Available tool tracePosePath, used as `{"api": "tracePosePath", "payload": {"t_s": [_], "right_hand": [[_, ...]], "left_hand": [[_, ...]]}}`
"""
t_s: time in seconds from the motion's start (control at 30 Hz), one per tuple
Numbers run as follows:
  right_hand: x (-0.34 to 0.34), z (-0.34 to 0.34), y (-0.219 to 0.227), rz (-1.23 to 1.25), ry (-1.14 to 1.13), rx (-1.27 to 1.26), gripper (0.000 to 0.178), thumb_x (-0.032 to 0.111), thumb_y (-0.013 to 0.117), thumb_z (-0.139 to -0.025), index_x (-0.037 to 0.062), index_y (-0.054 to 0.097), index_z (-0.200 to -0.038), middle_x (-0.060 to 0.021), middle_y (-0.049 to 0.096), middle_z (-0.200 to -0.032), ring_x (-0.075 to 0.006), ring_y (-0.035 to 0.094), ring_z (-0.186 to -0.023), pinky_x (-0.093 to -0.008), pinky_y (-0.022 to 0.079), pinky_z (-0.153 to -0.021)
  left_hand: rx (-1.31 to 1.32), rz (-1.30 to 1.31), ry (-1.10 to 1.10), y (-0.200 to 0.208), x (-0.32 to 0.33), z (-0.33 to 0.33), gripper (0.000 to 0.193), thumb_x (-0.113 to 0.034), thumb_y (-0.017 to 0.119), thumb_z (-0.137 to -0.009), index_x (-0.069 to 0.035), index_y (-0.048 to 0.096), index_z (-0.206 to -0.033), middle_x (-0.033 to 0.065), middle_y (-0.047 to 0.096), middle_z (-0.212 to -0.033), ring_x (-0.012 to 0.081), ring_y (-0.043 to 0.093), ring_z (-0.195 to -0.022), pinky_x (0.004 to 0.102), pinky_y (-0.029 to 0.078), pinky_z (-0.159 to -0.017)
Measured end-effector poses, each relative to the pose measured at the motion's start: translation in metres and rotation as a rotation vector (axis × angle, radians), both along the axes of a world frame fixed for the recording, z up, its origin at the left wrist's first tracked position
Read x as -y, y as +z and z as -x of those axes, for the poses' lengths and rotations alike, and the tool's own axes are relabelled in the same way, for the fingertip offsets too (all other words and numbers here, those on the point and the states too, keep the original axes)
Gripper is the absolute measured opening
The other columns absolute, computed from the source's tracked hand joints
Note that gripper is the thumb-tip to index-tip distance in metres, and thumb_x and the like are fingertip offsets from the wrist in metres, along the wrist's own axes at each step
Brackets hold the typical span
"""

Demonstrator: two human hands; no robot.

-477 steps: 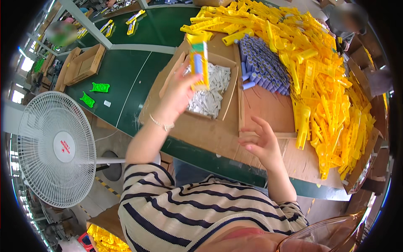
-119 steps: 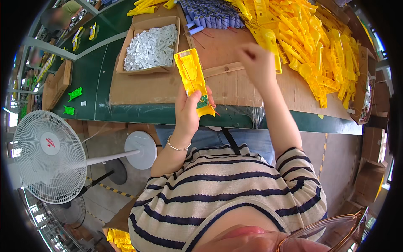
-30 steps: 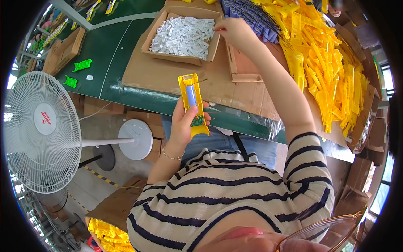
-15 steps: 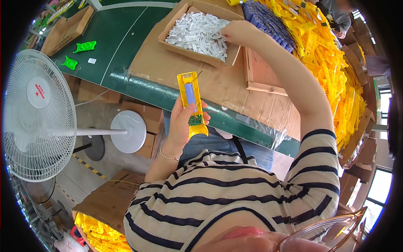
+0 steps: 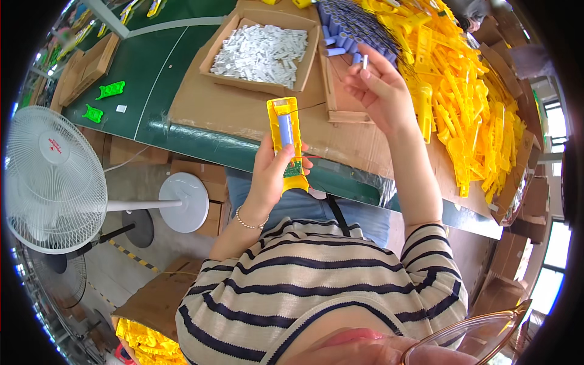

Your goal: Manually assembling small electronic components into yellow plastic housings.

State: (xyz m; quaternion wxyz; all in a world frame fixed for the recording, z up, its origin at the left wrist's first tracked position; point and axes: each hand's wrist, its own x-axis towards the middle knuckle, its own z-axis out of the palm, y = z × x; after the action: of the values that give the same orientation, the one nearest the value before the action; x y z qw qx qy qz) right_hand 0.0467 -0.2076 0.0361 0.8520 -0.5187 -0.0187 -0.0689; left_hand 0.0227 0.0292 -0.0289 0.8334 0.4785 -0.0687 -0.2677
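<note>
Fingers of your right hand [image 5: 387, 97] pinch a small white piece [image 5: 365, 61]; those of your left hand [image 5: 269, 167] clamp the yellow casing [image 5: 296, 135], blue cell [image 5: 286, 129] inside, near the bench [image 5: 131, 67] edge. You seem to be fitting parts, so next probably calls for bringing the piece to the casing.

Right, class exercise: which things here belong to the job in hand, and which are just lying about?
Belongs, it seems:
yellow casing, in the left hand
blue cylinder and green board, inside it
small white piece, in the right hand
white pieces in the carton
blue cylinder pile
yellow parts heap

Probably just lying about:
two green parts
white slip
white fan
</note>
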Motion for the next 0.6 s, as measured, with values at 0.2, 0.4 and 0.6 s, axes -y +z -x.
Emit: {"api": "tracePosePath", "payload": {"t_s": [0.2, 0.4, 0.6], "right_hand": [[0.005, 0.049, -0.009, -0.134, -0.061, 0.138, 0.01, 0.004, 0.053, -0.09, 0.0036, 0.056, -0.099, -0.0149, 0.061, -0.107, -0.0236, 0.063, -0.092, -0.036, 0.051, -0.081], [0.019, 0.074, -0.023, -0.169, -0.095, 0.391, 0.009, -0.005, 0.063, -0.079, -0.0004, 0.061, -0.086, -0.0161, 0.062, -0.103, -0.0189, 0.062, -0.086, -0.0308, 0.05, -0.077], [0.003, 0.099, -0.006, 0.061, -0.221, 0.338, 0.013, -0.006, 0.069, -0.073, -0.0028, 0.062, -0.083, -0.0108, 0.066, -0.079, -0.0161, 0.063, -0.071, -0.0269, 0.052, -0.068]], "left_hand": [[0.054, -0.031, -0.103, 0.005, 0.023, 0.015, 0.037, -0.023, 0.051, -0.09, -0.004, 0.038, -0.119, 0.0136, 0.056, -0.098, 0.021, 0.063, -0.072, 0.032, 0.054, -0.063], [0.209, -0.053, -0.111, 0.02, 0.035, 0.032, 0.036, -0.019, 0.049, -0.091, -0.002, 0.037, -0.12, 0.0144, 0.056, -0.101, 0.0201, 0.063, -0.075, 0.0312, 0.053, -0.067], [0.437, -0.091, -0.028, 0.034, 0.044, 0.051, 0.032, -0.014, 0.055, -0.089, 0.001, 0.041, -0.113, 0.0087, 0.057, -0.096, 0.011, 0.059, -0.071, 0.0248, 0.048, -0.063]]}}
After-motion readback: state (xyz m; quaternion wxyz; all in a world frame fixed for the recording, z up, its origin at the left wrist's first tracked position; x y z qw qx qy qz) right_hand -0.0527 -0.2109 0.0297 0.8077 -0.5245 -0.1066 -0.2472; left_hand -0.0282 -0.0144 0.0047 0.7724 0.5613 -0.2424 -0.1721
